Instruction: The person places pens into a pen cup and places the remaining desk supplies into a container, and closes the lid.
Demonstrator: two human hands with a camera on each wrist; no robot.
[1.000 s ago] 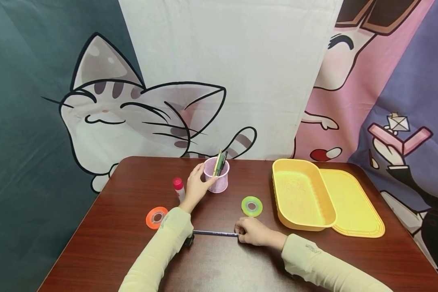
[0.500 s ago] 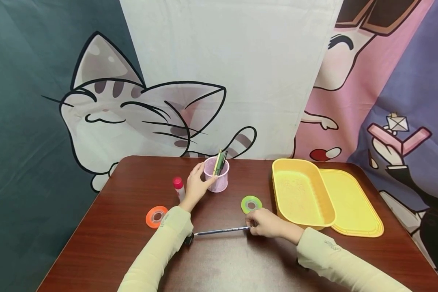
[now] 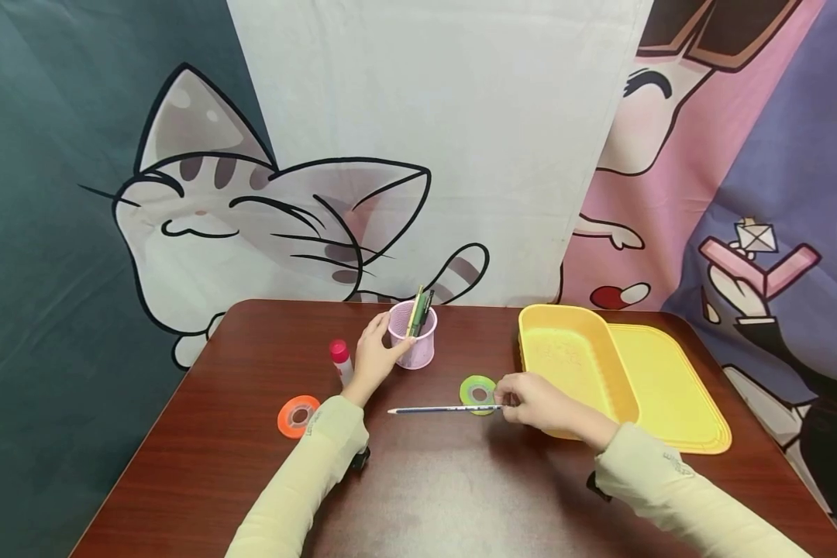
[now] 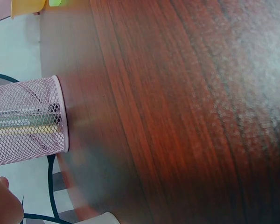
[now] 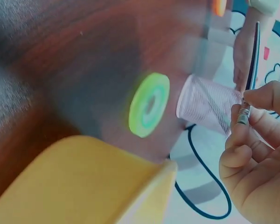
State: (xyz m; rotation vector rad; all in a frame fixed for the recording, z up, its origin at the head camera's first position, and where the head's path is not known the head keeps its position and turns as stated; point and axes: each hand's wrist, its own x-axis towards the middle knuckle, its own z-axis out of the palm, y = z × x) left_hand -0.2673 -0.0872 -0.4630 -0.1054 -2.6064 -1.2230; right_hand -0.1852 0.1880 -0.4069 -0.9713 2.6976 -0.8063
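In the head view my left hand [image 3: 375, 356] holds the pink mesh pen cup [image 3: 425, 353], its fingers along the left of the rim and the thumb across the front. A yellow pencil and some dark pens [image 3: 418, 316] stand in the cup. My right hand [image 3: 540, 401] pinches a dark striped pencil [image 3: 432, 409] by one end between thumb and fingers. That pencil lies level, raised over the table, its sharpened tip toward the left. It crosses over the green tape roll [image 3: 477, 384] in the head view. In the right wrist view its silvery end [image 5: 243, 115] shows at my fingertips.
A yellow bin [image 3: 579, 349] stands at the right, partly behind my right hand, with its yellow lid [image 3: 676, 387] beside it. An orange tape roll [image 3: 297, 416] lies at the left. A glue stick [image 3: 340, 355] with a red cap stands by my left wrist.
My right hand has lifted the pencil and carried it right and away from me, toward the yellow bin. My left hand has stayed on the pen cup.
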